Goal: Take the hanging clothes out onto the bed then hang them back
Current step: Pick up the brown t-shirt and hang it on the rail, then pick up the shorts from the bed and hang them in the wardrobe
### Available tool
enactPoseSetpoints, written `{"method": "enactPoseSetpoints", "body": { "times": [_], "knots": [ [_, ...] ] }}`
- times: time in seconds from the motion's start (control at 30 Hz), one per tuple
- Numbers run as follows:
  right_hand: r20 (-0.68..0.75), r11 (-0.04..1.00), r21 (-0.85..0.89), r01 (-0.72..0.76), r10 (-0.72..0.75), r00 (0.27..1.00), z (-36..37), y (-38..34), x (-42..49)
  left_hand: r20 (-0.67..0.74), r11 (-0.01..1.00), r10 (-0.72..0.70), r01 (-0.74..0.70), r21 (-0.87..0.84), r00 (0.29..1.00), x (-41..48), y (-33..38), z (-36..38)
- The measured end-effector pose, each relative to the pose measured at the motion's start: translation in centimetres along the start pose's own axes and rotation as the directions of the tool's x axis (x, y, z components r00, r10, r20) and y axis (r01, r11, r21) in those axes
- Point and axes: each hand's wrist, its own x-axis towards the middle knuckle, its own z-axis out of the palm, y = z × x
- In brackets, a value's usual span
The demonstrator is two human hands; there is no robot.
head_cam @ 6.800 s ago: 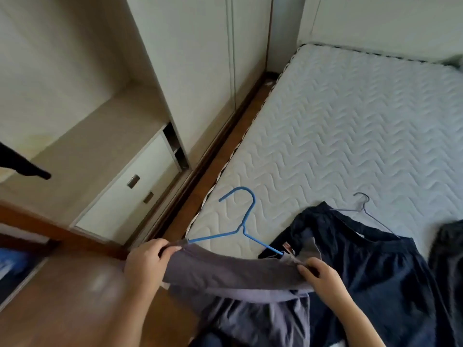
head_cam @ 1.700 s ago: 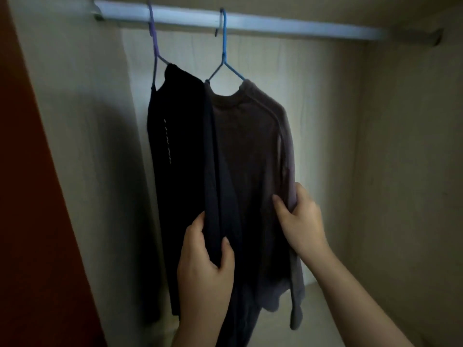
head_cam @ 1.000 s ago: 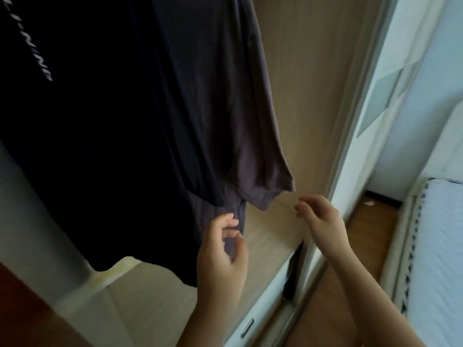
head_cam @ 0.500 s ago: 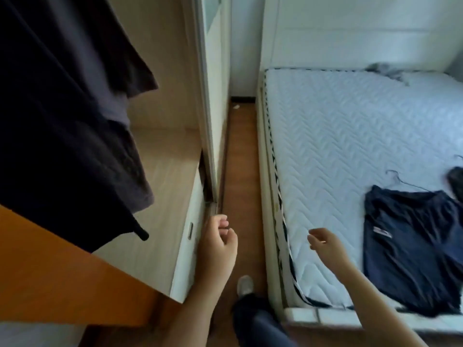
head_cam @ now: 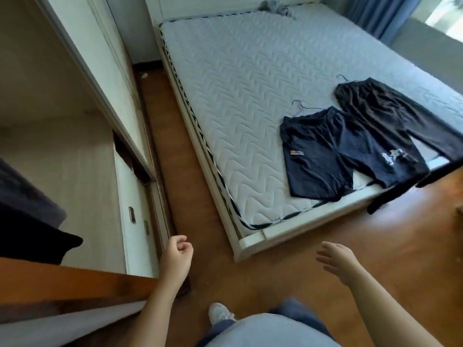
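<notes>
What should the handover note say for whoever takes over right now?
Left hand: empty, fingers loosely curled, near the wardrobe's drawer front.
Right hand: empty, fingers open, over the wooden floor short of the bed corner.
On the white quilted mattress: dark navy shorts and long dark brown trousers, each with a thin wire hanger at the waistband, lying near the foot edge.
In the open wardrobe: dark garments hang at the left edge of view.
Done: those are back on the rail.
Left: pick up the shorts, then the trousers, and hang both.
</notes>
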Motion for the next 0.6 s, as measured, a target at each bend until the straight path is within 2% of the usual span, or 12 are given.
{"method": "enactPoseSetpoints", "body": {
  "times": [0.17,0.27,0.37,0.5,0.6],
  "knots": [
    [0.024,1.000,-0.008,-0.025,0.025,0.999,-3.6,3.2,0.3,0.053,0.987,-0.117,0.110,0.117,0.992,-1.5,-2.2,3.2],
    [0.023,0.999,-0.013,-0.042,0.043,0.999,-7.8,5.5,1.2,0.089,0.954,-0.103,0.073,0.290,0.991,-2.9,-1.7,6.2],
    [0.010,0.991,0.086,-0.102,0.101,0.995,-13.5,9.0,2.4,0.138,0.930,-0.089,0.033,0.366,0.986,-4.3,-0.2,10.8],
    [0.004,0.931,0.282,-0.231,0.239,0.971,-22.1,14.6,3.6,0.183,0.960,-0.182,0.134,0.245,0.966,-6.2,2.0,18.9],
    [-0.049,0.895,0.338,-0.291,0.326,0.944,-28.0,18.7,4.3,0.230,0.957,-0.270,0.235,0.169,0.935,-8.1,3.4,25.7]
  ]
}}
